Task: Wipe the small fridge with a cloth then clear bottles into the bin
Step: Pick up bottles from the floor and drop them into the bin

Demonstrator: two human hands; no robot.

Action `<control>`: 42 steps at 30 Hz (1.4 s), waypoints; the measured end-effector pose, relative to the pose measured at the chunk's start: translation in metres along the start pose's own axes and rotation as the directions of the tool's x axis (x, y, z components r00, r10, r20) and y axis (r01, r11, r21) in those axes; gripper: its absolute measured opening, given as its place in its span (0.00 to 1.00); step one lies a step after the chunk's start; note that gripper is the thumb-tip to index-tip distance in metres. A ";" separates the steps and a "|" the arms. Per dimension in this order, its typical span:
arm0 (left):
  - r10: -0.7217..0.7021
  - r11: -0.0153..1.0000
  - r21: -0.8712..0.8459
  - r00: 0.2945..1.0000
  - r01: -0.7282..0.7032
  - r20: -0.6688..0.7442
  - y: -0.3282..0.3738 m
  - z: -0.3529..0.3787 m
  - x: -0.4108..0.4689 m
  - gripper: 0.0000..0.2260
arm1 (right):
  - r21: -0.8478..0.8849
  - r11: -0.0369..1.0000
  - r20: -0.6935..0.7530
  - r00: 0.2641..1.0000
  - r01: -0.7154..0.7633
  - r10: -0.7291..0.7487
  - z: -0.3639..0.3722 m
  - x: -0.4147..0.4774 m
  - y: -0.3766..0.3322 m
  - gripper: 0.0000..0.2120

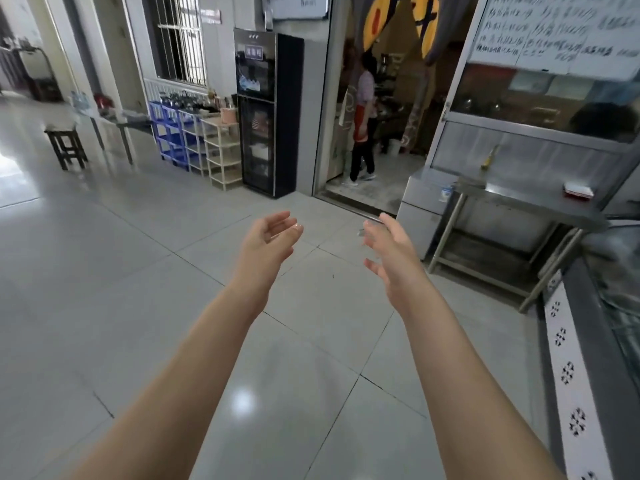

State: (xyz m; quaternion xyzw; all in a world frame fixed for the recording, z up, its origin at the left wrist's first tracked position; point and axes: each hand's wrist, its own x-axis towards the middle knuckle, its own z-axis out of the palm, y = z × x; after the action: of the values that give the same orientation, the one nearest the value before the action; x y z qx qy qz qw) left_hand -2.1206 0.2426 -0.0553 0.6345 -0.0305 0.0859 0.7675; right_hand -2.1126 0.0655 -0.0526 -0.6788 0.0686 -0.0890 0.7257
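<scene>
My left hand [268, 245] and my right hand [391, 258] are stretched out in front of me over the tiled floor, palms facing each other, fingers relaxed and empty. A small grey fridge [424, 209] stands to the right of the doorway, beside a steel table [530, 199]. A yellowish bottle [490, 156] stands on that table by the wall. I see no cloth and no bin.
A tall black glass-door cabinet [265, 112] stands left of the doorway, with blue and cream racks [194, 136] beside it. A person [363, 123] stands inside the doorway. A dark stool [65, 143] and table sit far left. A counter edge [571, 358] runs along my right.
</scene>
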 end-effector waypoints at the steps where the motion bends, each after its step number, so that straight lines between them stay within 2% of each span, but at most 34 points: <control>1: 0.003 1.000 -0.010 1.000 -0.003 -0.003 0.001 -0.007 0.021 0.13 | 0.007 1.000 -0.006 1.000 0.005 -0.005 0.012 0.014 -0.001 0.27; 10: -0.054 0.996 -0.066 0.994 0.060 0.096 -0.025 -0.010 0.188 0.11 | 0.064 0.998 -0.121 0.992 0.029 -0.021 0.077 0.154 0.003 0.26; 18: -0.012 0.997 -0.072 0.985 0.024 0.171 -0.049 0.019 0.379 0.12 | 0.105 0.993 -0.156 0.987 0.052 -0.035 0.111 0.346 0.004 0.28; 23: 0.038 0.997 -0.069 0.990 -0.029 0.133 -0.063 0.027 0.495 0.11 | 0.100 0.994 -0.164 0.986 0.050 -0.033 0.141 0.463 0.005 0.28; 28: -0.008 0.997 -0.079 0.991 0.019 0.134 -0.094 0.017 0.587 0.10 | 0.034 0.999 -0.163 0.987 0.015 -0.010 0.178 0.546 0.024 0.29; 35: -0.048 0.996 -0.060 0.961 0.067 0.274 -0.136 -0.008 0.751 0.09 | 0.003 1.000 -0.259 0.966 0.023 -0.022 0.235 0.674 0.048 0.29; 42: -0.112 0.991 -0.024 0.899 0.135 0.424 -0.163 -0.023 0.906 0.09 | -0.006 1.000 -0.435 0.900 -0.022 0.017 0.288 0.784 0.054 0.27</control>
State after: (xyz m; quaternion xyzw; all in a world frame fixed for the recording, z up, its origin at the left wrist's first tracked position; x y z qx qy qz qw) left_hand -1.2034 0.3201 -0.0764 0.6183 -0.1575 -0.1029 0.7631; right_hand -1.2832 0.1746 -0.0696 -0.6450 0.2362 -0.2305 0.6893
